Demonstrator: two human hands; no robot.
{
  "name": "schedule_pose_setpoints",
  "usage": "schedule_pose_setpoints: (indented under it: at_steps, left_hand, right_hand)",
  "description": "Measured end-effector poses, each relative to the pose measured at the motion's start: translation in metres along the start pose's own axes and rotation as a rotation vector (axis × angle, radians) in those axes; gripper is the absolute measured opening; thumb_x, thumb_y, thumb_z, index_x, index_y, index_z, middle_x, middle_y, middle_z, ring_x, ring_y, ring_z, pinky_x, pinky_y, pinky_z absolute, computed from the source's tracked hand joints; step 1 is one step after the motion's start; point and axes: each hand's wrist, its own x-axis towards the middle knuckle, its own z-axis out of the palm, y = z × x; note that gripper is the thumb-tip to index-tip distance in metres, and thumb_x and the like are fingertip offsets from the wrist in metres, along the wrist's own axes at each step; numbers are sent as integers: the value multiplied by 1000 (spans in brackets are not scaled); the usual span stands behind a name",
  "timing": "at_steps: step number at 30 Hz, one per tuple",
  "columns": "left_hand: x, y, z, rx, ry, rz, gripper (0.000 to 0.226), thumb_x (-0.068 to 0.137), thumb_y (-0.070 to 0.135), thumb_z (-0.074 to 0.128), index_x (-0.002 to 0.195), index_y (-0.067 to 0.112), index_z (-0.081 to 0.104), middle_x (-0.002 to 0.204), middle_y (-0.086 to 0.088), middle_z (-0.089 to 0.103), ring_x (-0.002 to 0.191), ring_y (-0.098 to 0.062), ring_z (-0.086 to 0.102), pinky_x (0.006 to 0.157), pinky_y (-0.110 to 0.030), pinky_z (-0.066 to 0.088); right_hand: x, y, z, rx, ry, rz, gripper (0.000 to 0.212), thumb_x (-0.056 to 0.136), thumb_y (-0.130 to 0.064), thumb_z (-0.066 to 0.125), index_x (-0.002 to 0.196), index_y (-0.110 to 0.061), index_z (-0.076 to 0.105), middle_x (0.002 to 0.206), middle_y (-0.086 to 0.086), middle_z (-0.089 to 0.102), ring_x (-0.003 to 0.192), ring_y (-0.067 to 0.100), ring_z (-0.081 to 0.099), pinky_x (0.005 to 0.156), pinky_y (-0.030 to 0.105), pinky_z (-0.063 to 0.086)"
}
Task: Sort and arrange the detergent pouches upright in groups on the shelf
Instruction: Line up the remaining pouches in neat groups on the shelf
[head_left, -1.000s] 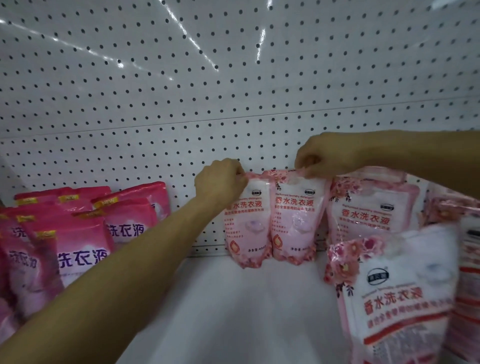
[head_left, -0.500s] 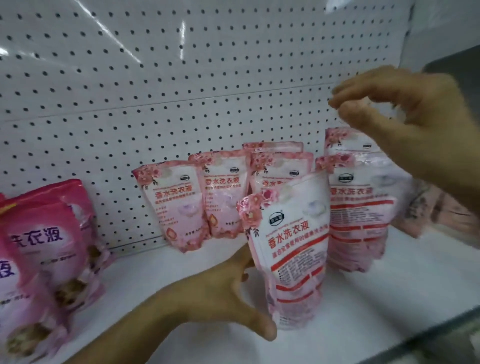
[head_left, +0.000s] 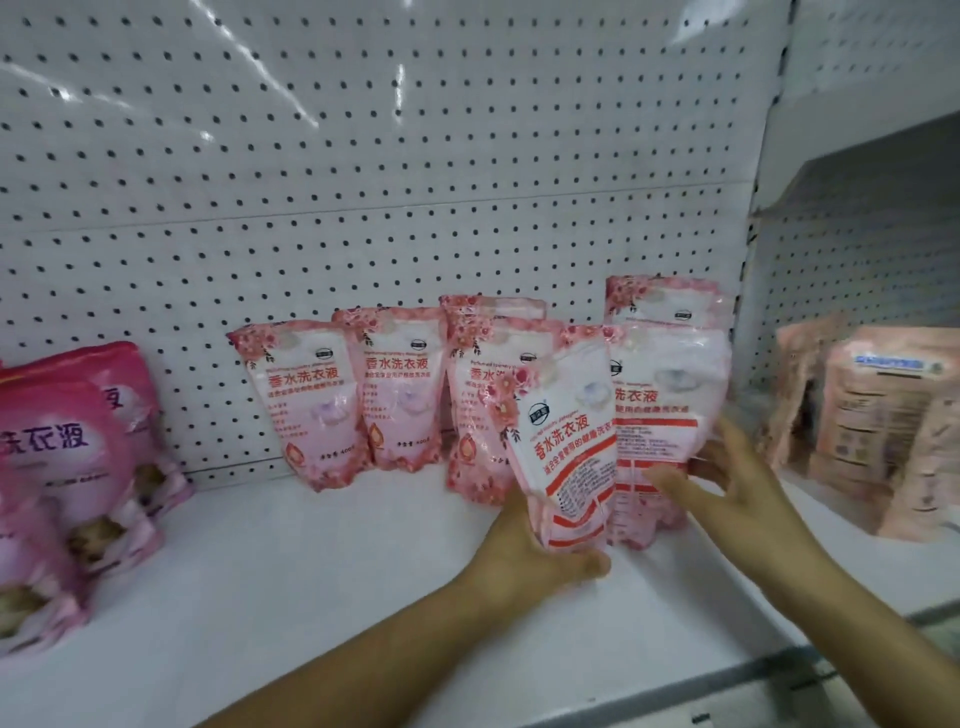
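The white shelf (head_left: 322, 582) carries pale pink detergent pouches (head_left: 400, 387) upright against the pegboard (head_left: 363, 182) — darker pink pouches (head_left: 62, 452) left of them, peach-coloured packs (head_left: 878, 426) to their right.

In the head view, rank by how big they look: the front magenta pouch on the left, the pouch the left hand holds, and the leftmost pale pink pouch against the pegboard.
1. Magenta pouch, cropped and nearest, so unsure.
2. Held pouch.
3. Leftmost pegboard pouch.

Two bare arms come in from the bottom. The left hand (head_left: 524, 556) and the right hand (head_left: 727, 483) wear no gloves, rings or watch. No sleeves show on either arm.
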Motion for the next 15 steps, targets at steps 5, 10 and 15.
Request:
schedule_pose_setpoints:
  at_steps: [5, 10, 15]
  left_hand:
    - [35, 7, 44, 17, 112, 44, 83, 68, 3, 85, 137, 26, 46, 129, 3, 65, 120, -13, 62, 93, -34, 57]
    - [47, 14, 60, 7, 180, 113, 87, 63, -3, 85, 122, 51, 49, 129, 1, 63, 122, -16, 61, 98, -50, 53]
    - [15, 20, 38, 237, 83, -50, 101, 65, 25, 90, 145, 40, 29, 148, 13, 43, 135, -10, 45, 111, -42, 42]
  right_hand:
    - [21, 12, -32, 43, -9, -41, 55, 83, -26, 71, 131, -21, 45, 125, -1, 63, 113, 18, 62, 71, 28, 59]
    - [25, 14, -48, 15, -56, -67, 56, 87, -6, 66, 135, -19, 40, 128, 3, 60, 111, 18, 61, 56, 16, 55]
    - [18, 0, -57, -51, 70, -250, 74, 80, -33, 74, 142, -38, 34, 135, -3, 55, 114, 24, 58, 91, 51, 51]
